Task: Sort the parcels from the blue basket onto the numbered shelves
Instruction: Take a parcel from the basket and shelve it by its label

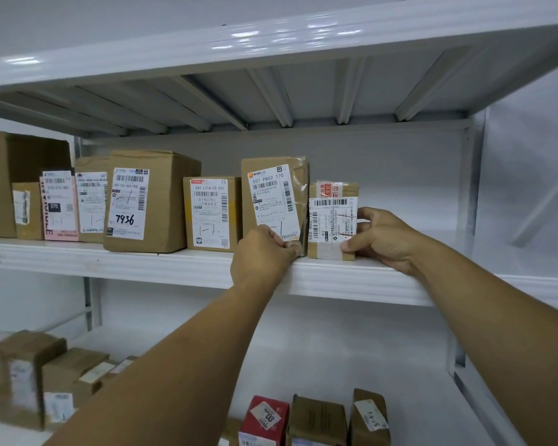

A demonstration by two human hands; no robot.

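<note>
right hand (382, 241) fingers pinch small taped brown parcel (331, 231), white barcode label (334, 204); left hand (263, 254) fingers grip taller parcel (300, 201).

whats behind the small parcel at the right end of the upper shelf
Above and right of the small parcel, only the grey back wall shows, with bare shelf beside it. The space directly behind is covered by the parcel and the right hand gripping it.

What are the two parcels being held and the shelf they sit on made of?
The small parcel: matte brown cardboard, glossy tape bands, white paper label.
The tall parcel: brown cardboard under shiny clear tape, wrinkled and glaring on its right side.
The shelf: probably white painted sheet metal, going by glossy highlights and a rolled front lip.
</note>
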